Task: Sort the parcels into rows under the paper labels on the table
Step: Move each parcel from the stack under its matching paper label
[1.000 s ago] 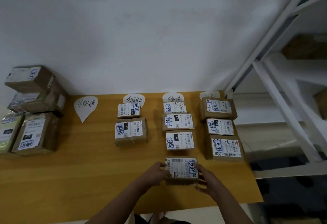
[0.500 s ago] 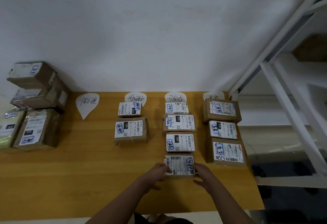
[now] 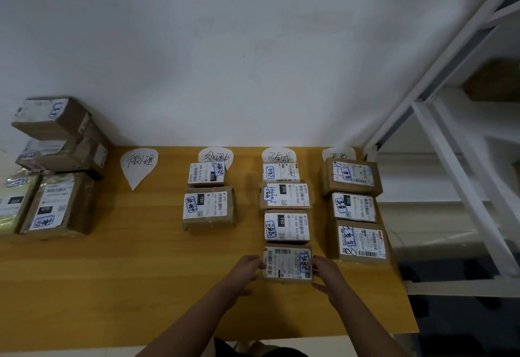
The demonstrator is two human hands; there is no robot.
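Since a second ago the fourth parcel (image 3: pixel 287 263) has been slid up the bench (image 3: pixel 112 286) until it meets the third-column row.

Both hands grip this parcel by its short sides: left hand (image 3: pixel 247 268) on its left edge, right hand (image 3: pixel 323 269) on its right edge, fingers curled against the cardboard. It lies flat, label up, just below three other parcels under the third paper label (image 3: pixel 278 156). Second paper label (image 3: pixel 215 156) heads a row of two parcels; the fourth paper label (image 3: pixel 338 154), partly covered, heads three. First paper label (image 3: pixel 139 165) has bare bench beneath it. Unsorted parcels (image 3: pixel 56 165) are stacked at the far left against the wall. White shelving (image 3: pixel 450 131) stands to the right of the bench.
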